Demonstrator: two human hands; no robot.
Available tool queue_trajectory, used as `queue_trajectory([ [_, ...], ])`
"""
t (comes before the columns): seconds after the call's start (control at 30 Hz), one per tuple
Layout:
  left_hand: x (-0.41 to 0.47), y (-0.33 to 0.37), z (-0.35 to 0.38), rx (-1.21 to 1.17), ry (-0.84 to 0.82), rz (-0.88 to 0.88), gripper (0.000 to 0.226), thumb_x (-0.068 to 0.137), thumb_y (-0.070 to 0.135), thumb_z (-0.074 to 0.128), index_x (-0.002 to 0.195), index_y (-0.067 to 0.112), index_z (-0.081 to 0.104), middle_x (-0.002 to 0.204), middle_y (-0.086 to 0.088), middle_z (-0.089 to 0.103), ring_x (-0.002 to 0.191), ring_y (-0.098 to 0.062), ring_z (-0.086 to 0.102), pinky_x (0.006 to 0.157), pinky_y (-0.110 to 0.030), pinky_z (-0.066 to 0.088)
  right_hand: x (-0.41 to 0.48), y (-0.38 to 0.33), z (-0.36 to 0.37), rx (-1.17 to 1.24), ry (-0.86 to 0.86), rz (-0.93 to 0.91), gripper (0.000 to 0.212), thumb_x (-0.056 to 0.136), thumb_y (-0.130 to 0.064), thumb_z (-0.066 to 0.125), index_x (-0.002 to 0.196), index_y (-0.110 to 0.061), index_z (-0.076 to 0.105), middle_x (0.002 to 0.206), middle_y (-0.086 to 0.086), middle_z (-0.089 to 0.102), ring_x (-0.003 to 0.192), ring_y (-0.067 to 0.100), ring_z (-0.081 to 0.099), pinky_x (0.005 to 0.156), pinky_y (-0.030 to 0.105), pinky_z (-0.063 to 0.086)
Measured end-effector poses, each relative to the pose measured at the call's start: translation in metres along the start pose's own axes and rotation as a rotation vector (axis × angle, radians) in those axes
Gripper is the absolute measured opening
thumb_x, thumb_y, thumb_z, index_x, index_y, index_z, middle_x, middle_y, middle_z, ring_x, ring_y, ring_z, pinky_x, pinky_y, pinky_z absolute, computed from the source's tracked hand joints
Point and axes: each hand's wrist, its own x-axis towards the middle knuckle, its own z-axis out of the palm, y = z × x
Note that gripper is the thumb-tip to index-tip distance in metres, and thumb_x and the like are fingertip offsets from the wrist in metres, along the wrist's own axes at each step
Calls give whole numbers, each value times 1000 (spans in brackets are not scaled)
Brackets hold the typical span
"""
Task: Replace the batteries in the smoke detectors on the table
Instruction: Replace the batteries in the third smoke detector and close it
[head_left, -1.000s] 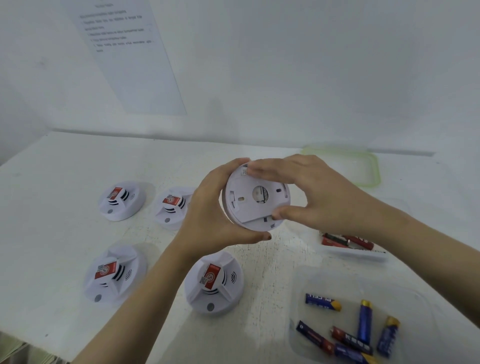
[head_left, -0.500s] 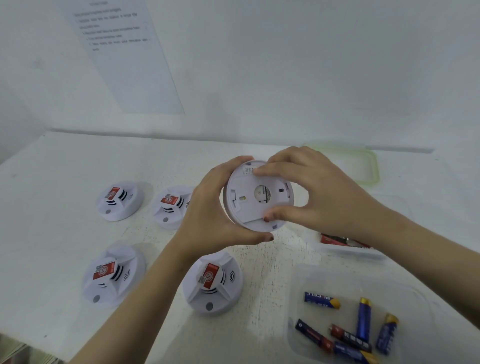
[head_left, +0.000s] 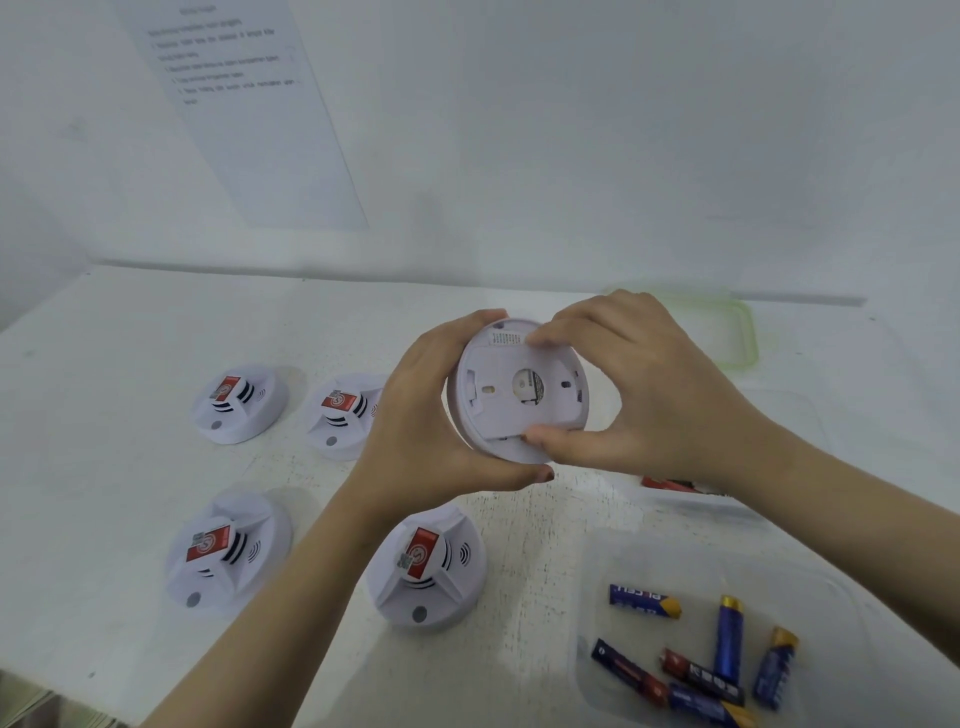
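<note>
1. Head view: held smoke detector (head_left: 517, 389) raised above the table (head_left: 130, 364), back side toward the camera, tilted, as in both earlier frames.
2. Left hand (head_left: 415, 421) wrapped around the detector's left rim, thumb beneath, fingers curled over the top edge; grip unchanged from a second ago.
3. Right hand (head_left: 639, 384) pinching the back plate (head_left: 519, 364), forefinger tip on the upper edge by the small printed label, thumb tip at the lower edge; placed slightly lower and farther left on the plate than a second ago.
4. Central hole of the back plate now sitting a little right of where it showed before, hinting at a slight turn; amount hard to judge.
5. Four more smoke detectors resting face up on the table, unmoved: far left (head_left: 239, 402), far middle (head_left: 343, 415), near left (head_left: 226, 551), near middle (head_left: 426, 566).
6. Clear tray (head_left: 831, 613) at lower right holding loose batteries (head_left: 727, 644), same spread as earlier.
7. Second clear container (head_left: 691, 493) with red-wrapped batteries, now mostly hidden behind the right wrist.
8. Green-rimmed lid (head_left: 748, 332) lying behind the right hand; printed sheet (head_left: 249, 104) on the wall.
</note>
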Motion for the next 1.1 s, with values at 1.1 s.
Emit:
queue_trajectory([
  [1.1,6,13,9,-121,-217,-25,123,69,25,85,151,26,-8,153,-2,29,139,-15,35,104,-16,34,-8,-9,23,1632,-198,863,37,96,-9,45,131,-19,53,119,15,65,106,35,63,81,41,55],
])
